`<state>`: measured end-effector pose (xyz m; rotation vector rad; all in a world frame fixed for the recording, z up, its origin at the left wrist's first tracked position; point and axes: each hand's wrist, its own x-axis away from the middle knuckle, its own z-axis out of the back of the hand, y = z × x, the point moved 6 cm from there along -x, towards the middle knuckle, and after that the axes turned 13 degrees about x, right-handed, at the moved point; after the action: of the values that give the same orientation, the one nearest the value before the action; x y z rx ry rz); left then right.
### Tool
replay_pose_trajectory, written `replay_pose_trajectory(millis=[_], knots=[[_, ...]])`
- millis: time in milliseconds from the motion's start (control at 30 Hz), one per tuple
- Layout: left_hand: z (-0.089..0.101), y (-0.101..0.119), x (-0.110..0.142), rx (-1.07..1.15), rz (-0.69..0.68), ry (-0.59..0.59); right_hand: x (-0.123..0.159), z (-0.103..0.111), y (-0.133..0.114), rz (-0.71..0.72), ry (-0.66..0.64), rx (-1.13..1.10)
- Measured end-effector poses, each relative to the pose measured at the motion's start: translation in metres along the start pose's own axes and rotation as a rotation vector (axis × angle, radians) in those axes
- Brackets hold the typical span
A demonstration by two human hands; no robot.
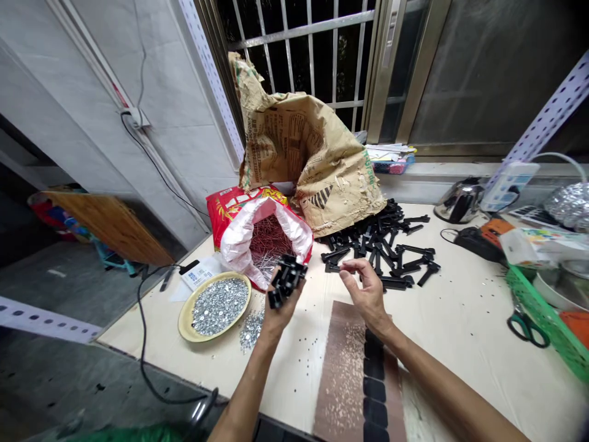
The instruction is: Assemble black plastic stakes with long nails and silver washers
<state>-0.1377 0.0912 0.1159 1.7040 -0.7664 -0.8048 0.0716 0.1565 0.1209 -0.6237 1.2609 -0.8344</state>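
Note:
My left hand (279,307) is raised above the table, fingers wrapped round a bundle of black plastic parts (287,279). To its right, my right hand (363,288) pinches one black plastic part (335,267) between thumb and forefinger. Beyond it a heap of the same black parts (384,245) spills from a torn brown paper sack (304,153). Just behind my left hand stands a red and white bag of thin red-brown nails (267,236).
A yellow dish of small silver pieces (216,305) sits at the left, with loose pieces (251,328) spilled beside it. A brown mat (354,374) lies near the table's front edge. Scissors (527,325), a green basket (547,319) and a kettle (460,201) stand at the right. A black cable (147,344) hangs over the left edge.

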Motion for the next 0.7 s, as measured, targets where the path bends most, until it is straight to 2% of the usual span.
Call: replay_pose_trajectory(millis=[133,267,400,433,467,533,600,700], knots=[[-0.007,-0.008,-0.007,0.292,0.122,-0.119,0.003,0.005,0.011,0.001,-0.011,0.085],[-0.015,-0.013,-0.004,0.228,0.197,-0.126,0.006,0.006,0.011,0.015,-0.028,0.131],[-0.026,-0.016,-0.004,0.452,0.286,-0.175,0.01,0.003,0.001,0.073,-0.065,0.148],[-0.026,-0.019,-0.006,0.441,0.31,-0.172,0.011,0.001,0.002,0.081,-0.08,0.168],[-0.025,-0.024,-0.008,0.367,0.327,-0.153,0.01,0.0,0.005,0.087,-0.103,0.206],[-0.02,-0.034,-0.015,0.085,0.315,-0.085,0.006,-0.004,0.017,0.125,-0.193,0.354],[-0.021,-0.041,-0.02,-0.219,0.213,-0.072,0.0,-0.007,0.039,0.202,-0.318,0.576],[-0.041,-0.049,-0.022,-0.521,-0.028,-0.238,-0.008,-0.002,0.081,0.302,-0.495,0.867]])
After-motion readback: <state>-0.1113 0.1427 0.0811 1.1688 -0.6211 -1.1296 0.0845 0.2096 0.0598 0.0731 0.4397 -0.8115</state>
